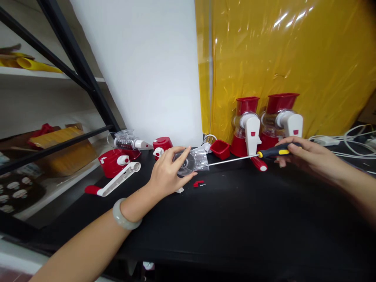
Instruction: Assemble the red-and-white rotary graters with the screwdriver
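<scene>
My left hand (pixel 169 172) is closed around a clear plastic grater housing (pixel 199 159), its square chute pointing right. In my right hand (pixel 305 154) is a long screwdriver (pixel 276 151) with a black and yellow handle. The metal shaft runs left to the housing's chute; whether the tip touches inside cannot be made out. Below the housing, small red pieces (pixel 199 183) lie on the black table (pixel 249 219). A red hopper pusher (pixel 220 149) and a metal grating drum (pixel 209 141) stand just behind.
Two assembled red and white rotary graters (pixel 247 125) stand at the back right. At left lie a red base (pixel 112 162), a white crank handle (pixel 120 179) and a clear housing with a drum (pixel 127 140). White cables (pixel 349 139) spread at far right. A black-framed shelf (pixel 85 78) borders the left.
</scene>
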Available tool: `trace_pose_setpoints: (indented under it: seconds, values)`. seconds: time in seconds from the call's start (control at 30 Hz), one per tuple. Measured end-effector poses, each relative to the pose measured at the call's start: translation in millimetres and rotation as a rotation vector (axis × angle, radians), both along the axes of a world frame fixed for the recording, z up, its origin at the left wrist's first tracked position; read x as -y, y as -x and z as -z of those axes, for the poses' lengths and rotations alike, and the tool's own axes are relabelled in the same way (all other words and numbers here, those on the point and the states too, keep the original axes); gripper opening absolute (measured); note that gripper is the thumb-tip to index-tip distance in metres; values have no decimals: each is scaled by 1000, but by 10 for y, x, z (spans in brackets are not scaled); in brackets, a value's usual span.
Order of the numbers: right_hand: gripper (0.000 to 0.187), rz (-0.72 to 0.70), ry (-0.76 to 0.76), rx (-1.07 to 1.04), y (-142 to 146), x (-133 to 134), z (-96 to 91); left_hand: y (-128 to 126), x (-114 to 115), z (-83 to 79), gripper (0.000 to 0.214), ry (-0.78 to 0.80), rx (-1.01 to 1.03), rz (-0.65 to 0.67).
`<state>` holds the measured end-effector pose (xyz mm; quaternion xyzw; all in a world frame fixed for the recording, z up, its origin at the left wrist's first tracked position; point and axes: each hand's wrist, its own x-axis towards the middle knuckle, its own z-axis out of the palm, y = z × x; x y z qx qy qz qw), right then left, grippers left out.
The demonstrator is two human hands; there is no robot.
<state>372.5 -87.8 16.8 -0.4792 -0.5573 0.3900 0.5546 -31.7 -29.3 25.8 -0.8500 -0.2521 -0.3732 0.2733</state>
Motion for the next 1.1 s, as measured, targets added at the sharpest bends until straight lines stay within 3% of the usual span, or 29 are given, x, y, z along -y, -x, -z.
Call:
trace_pose_setpoints:
  seconds: [0.1, 0.3, 0.4, 0.53, 0.73, 0.9, 1.0, 1.1]
  values:
    - [43, 41, 66, 80, -16, -25, 26, 1, 6, -3, 69, -18, -10, -4]
    - [47, -53, 15, -166, 39, -38, 14, 6, -10, 0, 70, -21, -11, -5]
    - [41, -32, -27, -66, 18, -18, 19, 1, 0, -9, 71, -20, -4, 3]
    - [42, 29, 49, 88, -4, -30, 41, 3, 14, -16, 71, -16, -9, -1]
    - [50, -30, 24, -97, 50, -52, 28, 16, -19, 2, 73, -4, -15, -3]
    - [42, 30, 101, 100, -22, -41, 37, 17, -22, -2, 74, -8, -1, -2]
    - [51, 58, 155, 215, -14, -51, 59, 19, -22, -7, 74, -17, 8, -3]
    - [49, 10, 138, 1, 49, -46, 60, 22, -29, -9, 74, -39, 2, -6]
